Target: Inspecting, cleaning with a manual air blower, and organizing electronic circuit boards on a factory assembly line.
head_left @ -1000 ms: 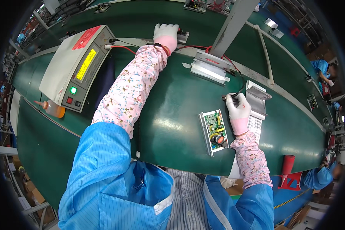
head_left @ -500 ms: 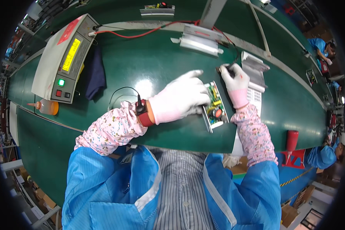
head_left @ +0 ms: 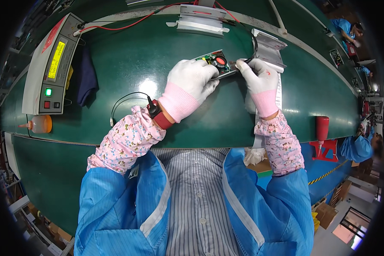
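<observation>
My left hand [head_left: 191, 83], in a white glove with a pink cuff, grips one end of a circuit board [head_left: 209, 59] in a metal bracket. The board is tilted and lifted near the middle of the green bench; a round black-and-red part stands out on it. At the board's right end is my right hand [head_left: 257, 77], gloved alike, its thumb and fingers pinched on a dark probe with a black lead [head_left: 255, 45]. The probe's tip lies close to the board's edge; whether they touch I cannot tell. A wrist strap [head_left: 158, 117] with a black cord circles my left wrist.
A tester [head_left: 51, 68] with a yellow display and lit green button stands at left, near a dark blue cloth [head_left: 86, 77] and an orange-based bottle [head_left: 41, 124]. Metal fixtures [head_left: 200, 19] lie at the back. A red bottle [head_left: 322, 127] and red holder [head_left: 327, 150] are at right.
My left hand has taken hold of the board, turned it and raised it off the bench. My right hand has brought the probe to the board's right end. The view has shifted.
</observation>
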A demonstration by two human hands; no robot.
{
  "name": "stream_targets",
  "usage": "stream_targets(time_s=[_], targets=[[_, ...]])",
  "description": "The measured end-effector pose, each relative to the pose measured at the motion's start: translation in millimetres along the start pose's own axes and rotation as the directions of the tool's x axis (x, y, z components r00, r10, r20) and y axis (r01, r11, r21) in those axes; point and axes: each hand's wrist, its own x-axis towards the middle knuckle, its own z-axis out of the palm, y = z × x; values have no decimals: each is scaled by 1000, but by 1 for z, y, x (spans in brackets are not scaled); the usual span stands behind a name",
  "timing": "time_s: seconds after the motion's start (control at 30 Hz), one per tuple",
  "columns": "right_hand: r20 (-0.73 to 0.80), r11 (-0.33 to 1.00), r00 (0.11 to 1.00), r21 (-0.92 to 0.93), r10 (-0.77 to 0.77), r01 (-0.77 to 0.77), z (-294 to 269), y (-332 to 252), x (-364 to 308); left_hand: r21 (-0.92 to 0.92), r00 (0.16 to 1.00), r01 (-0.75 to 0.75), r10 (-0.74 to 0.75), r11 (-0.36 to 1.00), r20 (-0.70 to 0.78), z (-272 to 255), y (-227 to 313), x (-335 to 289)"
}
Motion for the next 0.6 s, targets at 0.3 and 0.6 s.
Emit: stream_targets(time_s=[0.3, 0.6], targets=[[88, 978, 995, -198, -47, 63, 5, -8, 12, -3, 1000, 2, -2, 1000, -26, 3, -1, -2], [174, 992, 985, -127, 1, 22, 0, -2, 15, 132, 996, -73, 78, 989, -31, -5, -11, 13]])
